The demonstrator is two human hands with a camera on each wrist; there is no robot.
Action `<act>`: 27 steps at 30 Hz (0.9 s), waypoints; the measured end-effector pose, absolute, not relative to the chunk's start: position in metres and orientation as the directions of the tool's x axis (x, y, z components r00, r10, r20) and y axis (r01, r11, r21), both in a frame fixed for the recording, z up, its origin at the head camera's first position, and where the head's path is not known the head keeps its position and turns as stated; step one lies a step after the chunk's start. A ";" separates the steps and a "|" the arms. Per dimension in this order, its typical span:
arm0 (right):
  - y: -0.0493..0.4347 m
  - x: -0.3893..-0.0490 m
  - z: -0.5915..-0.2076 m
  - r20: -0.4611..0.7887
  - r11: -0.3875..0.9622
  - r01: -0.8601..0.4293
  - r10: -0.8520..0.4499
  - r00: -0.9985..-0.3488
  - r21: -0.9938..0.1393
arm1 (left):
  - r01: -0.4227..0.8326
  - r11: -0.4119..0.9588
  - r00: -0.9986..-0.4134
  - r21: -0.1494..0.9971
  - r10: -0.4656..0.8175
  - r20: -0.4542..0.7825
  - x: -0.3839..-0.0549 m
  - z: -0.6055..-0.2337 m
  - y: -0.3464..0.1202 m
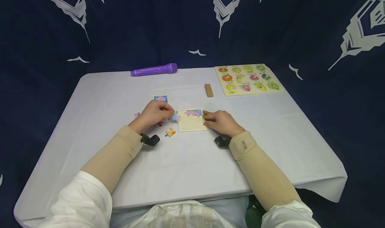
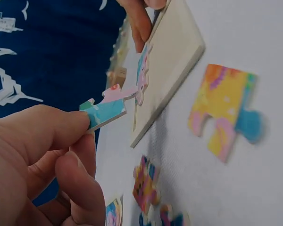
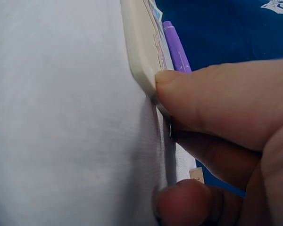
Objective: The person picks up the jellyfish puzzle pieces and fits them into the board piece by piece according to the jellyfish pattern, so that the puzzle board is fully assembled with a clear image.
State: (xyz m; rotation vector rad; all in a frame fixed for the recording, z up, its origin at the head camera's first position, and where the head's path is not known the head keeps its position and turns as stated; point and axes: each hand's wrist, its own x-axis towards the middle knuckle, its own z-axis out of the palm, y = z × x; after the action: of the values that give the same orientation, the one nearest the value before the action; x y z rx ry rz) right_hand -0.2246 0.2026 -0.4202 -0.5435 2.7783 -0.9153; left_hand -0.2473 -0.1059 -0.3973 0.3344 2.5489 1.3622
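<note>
My left hand [image 1: 156,112] pinches a light-blue and pink jigsaw piece [image 2: 108,109] between thumb and forefinger, just left of a cream puzzle board [image 1: 192,124]. Along the board's top lies a fitted strip of pink and blue pieces [image 1: 193,113]. My right hand [image 1: 222,122] grips the board at its right edge; in the right wrist view the thumb [image 3: 193,96] presses on the rim with a finger behind it. On the cloth below my left hand lies a loose yellow piece [image 1: 170,132]. More pieces, partly hidden by that hand, include a reddish one [image 2: 145,185].
A picture card or piece [image 1: 160,98] lies beyond my left hand. Farther back are a purple microphone-shaped object [image 1: 154,69], a small wooden block [image 1: 209,90] and a fruit puzzle board [image 1: 248,79]. White cloth covers the table [image 1: 186,168]; a dark blue patterned curtain [image 1: 144,27] hangs behind.
</note>
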 end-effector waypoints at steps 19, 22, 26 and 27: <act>0.201 -0.226 -0.422 -0.037 0.738 -0.312 -0.414 -0.909 -0.598 | -0.054 0.627 -0.910 0.777 0.291 -0.297 -0.280 -0.393 -0.068; 0.202 -0.226 -0.421 -0.037 0.740 -0.309 -0.410 -0.911 -0.597 | -0.050 0.639 -0.908 0.768 0.290 -0.301 -0.281 -0.394 -0.066; 0.203 -0.226 -0.421 -0.040 0.743 -0.302 -0.404 -0.914 -0.597 | -0.032 0.664 -0.914 0.747 0.283 -0.290 -0.283 -0.395 -0.064; 0.204 -0.226 -0.421 -0.041 0.743 -0.300 -0.402 -0.915 -0.598 | -0.024 0.671 -0.916 0.741 0.281 -0.285 -0.283 -0.396 -0.063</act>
State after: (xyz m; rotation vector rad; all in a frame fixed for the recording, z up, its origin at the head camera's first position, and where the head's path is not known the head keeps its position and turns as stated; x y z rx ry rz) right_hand -0.2263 0.2039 -0.4209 -0.5632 2.7752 -0.9084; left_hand -0.2833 -0.0632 -0.3956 0.2019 2.5098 1.1213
